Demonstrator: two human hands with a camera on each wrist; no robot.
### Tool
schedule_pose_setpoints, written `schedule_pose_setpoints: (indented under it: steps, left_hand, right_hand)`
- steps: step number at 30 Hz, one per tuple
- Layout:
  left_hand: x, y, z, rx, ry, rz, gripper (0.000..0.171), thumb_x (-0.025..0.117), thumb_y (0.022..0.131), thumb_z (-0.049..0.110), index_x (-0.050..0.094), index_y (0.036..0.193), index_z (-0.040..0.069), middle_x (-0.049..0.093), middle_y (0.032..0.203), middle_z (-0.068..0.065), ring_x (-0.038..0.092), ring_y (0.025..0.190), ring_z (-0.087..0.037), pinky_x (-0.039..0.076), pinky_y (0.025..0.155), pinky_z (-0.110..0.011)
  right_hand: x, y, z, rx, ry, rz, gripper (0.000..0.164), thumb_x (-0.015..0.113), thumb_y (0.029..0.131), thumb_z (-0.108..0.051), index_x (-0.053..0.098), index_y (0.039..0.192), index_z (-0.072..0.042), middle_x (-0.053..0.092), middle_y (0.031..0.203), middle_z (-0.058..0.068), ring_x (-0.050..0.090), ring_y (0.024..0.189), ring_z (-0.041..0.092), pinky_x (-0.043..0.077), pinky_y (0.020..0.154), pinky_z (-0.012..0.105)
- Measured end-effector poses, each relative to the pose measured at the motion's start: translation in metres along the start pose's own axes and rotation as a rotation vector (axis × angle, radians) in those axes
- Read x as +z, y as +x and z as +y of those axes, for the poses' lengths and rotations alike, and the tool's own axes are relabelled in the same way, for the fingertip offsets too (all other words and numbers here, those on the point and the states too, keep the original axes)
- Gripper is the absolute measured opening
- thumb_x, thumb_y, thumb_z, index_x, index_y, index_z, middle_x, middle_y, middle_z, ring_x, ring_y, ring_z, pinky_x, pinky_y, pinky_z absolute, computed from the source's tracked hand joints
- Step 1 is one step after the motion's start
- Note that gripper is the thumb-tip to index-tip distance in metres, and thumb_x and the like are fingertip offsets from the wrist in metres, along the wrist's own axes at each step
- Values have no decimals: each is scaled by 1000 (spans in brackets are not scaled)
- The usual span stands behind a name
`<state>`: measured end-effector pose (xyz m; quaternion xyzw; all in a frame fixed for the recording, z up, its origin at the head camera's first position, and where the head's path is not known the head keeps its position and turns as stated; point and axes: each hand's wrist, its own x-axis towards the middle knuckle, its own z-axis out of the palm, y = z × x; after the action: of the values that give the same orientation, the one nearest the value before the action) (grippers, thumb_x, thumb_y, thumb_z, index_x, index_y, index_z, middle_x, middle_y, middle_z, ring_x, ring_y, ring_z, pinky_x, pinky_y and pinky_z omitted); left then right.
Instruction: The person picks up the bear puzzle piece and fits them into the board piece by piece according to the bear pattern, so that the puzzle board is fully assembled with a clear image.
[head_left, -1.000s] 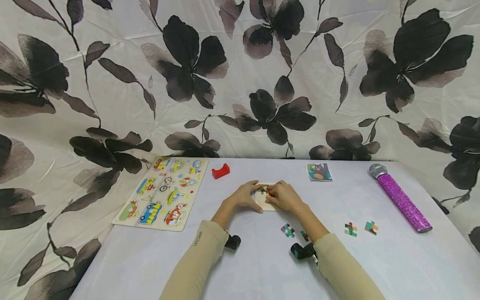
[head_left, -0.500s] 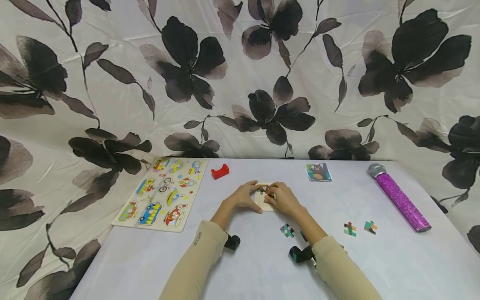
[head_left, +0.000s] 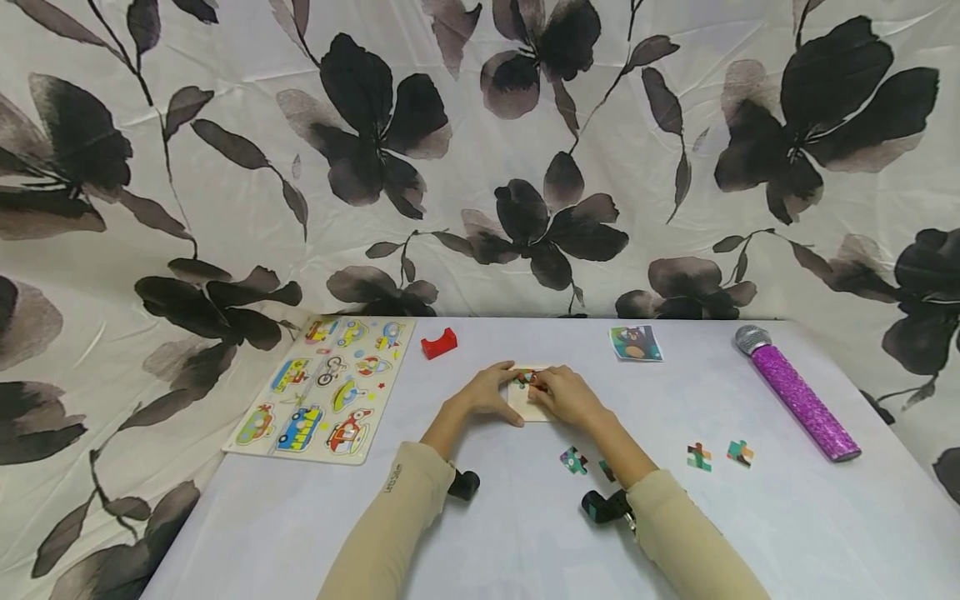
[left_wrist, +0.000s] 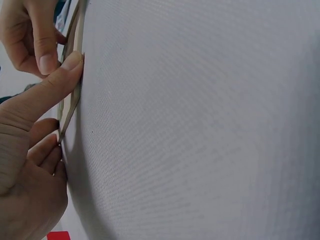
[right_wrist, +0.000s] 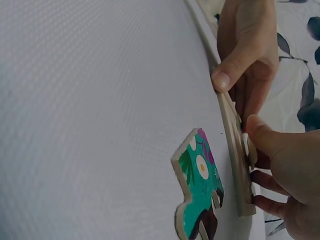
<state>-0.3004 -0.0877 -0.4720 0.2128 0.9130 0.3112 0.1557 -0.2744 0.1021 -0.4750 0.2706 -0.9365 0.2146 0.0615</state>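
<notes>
A small pale wooden puzzle board [head_left: 534, 412] lies mid-table, with a few colored pieces along its far side. My left hand [head_left: 483, 393] grips its left part, with the thumb on the near edge and the fingers round the far side. My right hand [head_left: 572, 395] is over the board's right half, thumb and fingers pinching a puzzle piece [right_wrist: 251, 151] at the surface; the fingers hide most of it. In the right wrist view, a loose teal puzzle piece [right_wrist: 197, 182] with a white flower lies on the cloth near the board.
More loose puzzle pieces [head_left: 699, 457] lie to the right. At the back are a picture card [head_left: 636, 343] of a bear and a red curved object [head_left: 439, 343]. A vehicle puzzle board [head_left: 330, 387] lies left; a glittery purple microphone [head_left: 806, 404] lies right.
The right hand has shifted only slightly over the board, its fingers still on the piece. The left hand keeps its grip, and the other things have not moved.
</notes>
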Motion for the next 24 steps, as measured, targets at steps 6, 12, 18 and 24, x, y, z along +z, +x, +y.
schedule_pose_setpoints:
  steps: [6, 12, 18, 24]
  left_hand:
    - [-1, 0, -1, 4, 7, 6, 94, 88, 63, 27, 42, 140, -1, 30, 151, -14, 27, 139, -34, 28, 110, -46]
    - [-1, -1, -1, -3, 10, 5, 94, 88, 63, 27, 42, 140, 0, 30, 151, -15, 26, 138, -34, 28, 110, -46]
    - [1, 0, -2, 5, 2, -1, 93, 88, 64, 27, 41, 140, 1, 30, 151, -15, 26, 138, -34, 28, 111, -47]
    - [1, 1, -1, -9, 4, 1, 93, 88, 64, 27, 42, 141, 2, 30, 151, -13, 26, 139, -33, 28, 111, -46]
  right_hand:
    - [0, 1, 0, -57, -23, 6, 35, 66, 88, -24, 66, 110, 3, 66, 110, 18, 60, 103, 36, 46, 92, 47]
    - [-2, 1, -1, -80, -45, -27, 37, 68, 87, -24, 67, 110, 5, 64, 113, 18, 59, 106, 34, 45, 95, 45]
    - [-5, -1, -1, -52, -35, -43, 35, 66, 88, -24, 68, 109, 4, 63, 114, 18, 57, 106, 34, 47, 92, 47]
    - [-2, -3, 0, -40, -44, -33, 35, 65, 89, -25, 67, 111, 3, 62, 115, 17, 57, 108, 34, 46, 93, 47]
